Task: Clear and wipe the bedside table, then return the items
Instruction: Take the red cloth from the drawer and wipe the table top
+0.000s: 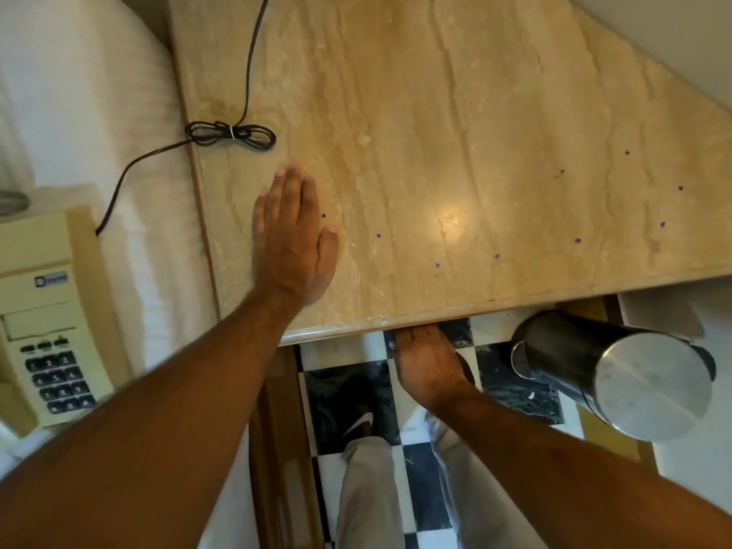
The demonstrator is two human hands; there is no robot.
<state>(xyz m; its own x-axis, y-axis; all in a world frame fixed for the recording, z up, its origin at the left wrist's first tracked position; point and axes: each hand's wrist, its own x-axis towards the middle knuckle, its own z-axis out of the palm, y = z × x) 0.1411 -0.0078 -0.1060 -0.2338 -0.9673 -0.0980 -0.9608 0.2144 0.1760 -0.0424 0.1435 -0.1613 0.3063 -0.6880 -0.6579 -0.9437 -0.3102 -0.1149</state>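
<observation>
Marble-topped desk point(455, 112), beige and veined, seen from above. Left hand point(295, 235) flat on the top near the left edge, palm down, fingers straight and together, thumb alongside; grip released, nothing held. Right hand point(429, 362) just below the front edge, cupped against the underside of the rim, fingertips hidden beneath the lip; whether anything lies in the palm, impossible to tell, and no firm read on that grip. Small purple specks point(497, 256) scattered across the top toward the front edge and the right side, one just beside the left hand's index finger.

Dark cord point(231, 133) running down from the back edge, gathered into a tied loop at the left edge, then trailing off the desk onto the bed point(79, 112). At the end of the cord, cream push-button telephone point(47, 318) lying on the white bed cover, well apart from the desk top, keypad facing up.

Below the front edge, black-and-white checkered floor point(511, 390). Steel cylindrical bin point(618, 374) standing on the floor near the front right corner, partly tucked under the desk. Grey trouser legs point(368, 493) and a dark shoe point(356, 414) with a white mark on the tiles, close to the front edge.
</observation>
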